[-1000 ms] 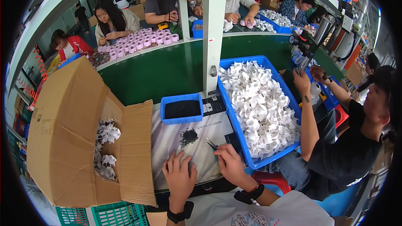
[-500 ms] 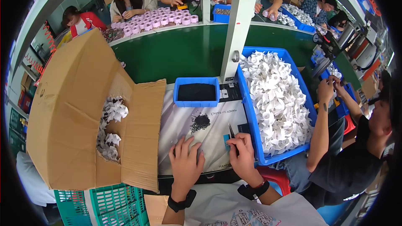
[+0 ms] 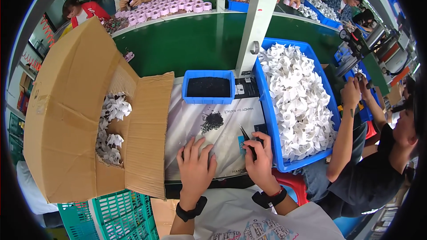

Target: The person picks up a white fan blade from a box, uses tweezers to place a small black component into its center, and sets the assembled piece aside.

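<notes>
Your left hand [image 3: 195,169] is palm down on the sheet-covered surface [image 3: 189,118], fingers slightly apart, holding nothing visible. Your right-hand [image 3: 261,158] fingers are clamped on black tweezers [image 3: 247,138]; can't tell if the tips touch. Tweezers sit right of the loose black granule pile [image 3: 212,121], tips up-left. Small blue bin [image 3: 208,100] of black granules beyond the pile; large blue bin [image 3: 291,166] of white bladed wheels right.

My shirt [image 3: 238,206]: pale grey, dark line print [image 3: 258,231] with pink and blue bits. Up-left of print: left wristband [image 3: 189,213], black, chunky block [image 3: 202,202] on it. Above print: right wristband [image 3: 269,198], black too, red sliver [image 3: 281,190] at its edge. My left hand [image 3: 195,169], right hand [image 3: 259,163]: bare.
</notes>
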{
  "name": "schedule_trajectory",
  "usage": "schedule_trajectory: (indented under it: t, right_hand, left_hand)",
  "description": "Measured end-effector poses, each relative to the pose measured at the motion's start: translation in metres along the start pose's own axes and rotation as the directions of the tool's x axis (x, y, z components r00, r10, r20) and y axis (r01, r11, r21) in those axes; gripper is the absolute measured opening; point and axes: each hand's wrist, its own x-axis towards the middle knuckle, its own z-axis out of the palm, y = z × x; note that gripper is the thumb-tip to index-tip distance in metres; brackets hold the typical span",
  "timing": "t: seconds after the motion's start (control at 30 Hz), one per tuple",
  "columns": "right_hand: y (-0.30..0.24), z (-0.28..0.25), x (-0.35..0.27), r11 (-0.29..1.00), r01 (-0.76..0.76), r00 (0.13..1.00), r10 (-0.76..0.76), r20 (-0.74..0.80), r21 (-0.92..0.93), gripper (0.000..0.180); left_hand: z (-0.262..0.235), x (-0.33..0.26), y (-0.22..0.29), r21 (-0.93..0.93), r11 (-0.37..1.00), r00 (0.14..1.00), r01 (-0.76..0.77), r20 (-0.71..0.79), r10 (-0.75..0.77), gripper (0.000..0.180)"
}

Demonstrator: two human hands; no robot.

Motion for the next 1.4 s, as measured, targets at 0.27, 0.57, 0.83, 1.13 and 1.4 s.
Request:
schedule_trajectory:
  t: [0.27,0.57,0.83,1.13,1.4]
  right_hand:
    - [-0.005,0.000,0.003,0.995,0.081,0.997,-0.082,-0.005,-0.060,0.022]
    - [0.003,0.003,0.000,0.997,0.075,0.996,-0.074,0.046,-0.017,0.023]
    - [0.004,0.001,0.001,0.996,0.086,0.994,-0.086,0.067,0.005,0.025]
    - [0.002,-0.002,0.001,0.996,0.083,0.992,-0.087,0.095,0.045,0.029]
    - [0.005,-0.002,-0.001,0.997,0.045,0.998,-0.047,0.037,0.060,0.027]
  left_hand:
    - [0.002,-0.001,-0.002,-0.044,0.999,1.000,0.023,0.002,-0.023,0.029]
    - [-0.059,0.013,-0.026,-0.344,0.936,0.996,0.076,0.069,-0.056,0.028]
    - [-0.107,0.080,-0.133,0.072,0.945,0.945,0.320,-0.092,-0.313,0.036]
    - [-0.077,0.103,-0.223,0.504,0.756,0.908,0.418,-0.265,-0.325,0.059]
    - [-0.073,0.106,-0.225,0.383,0.840,0.922,0.384,-0.214,-0.324,0.056]
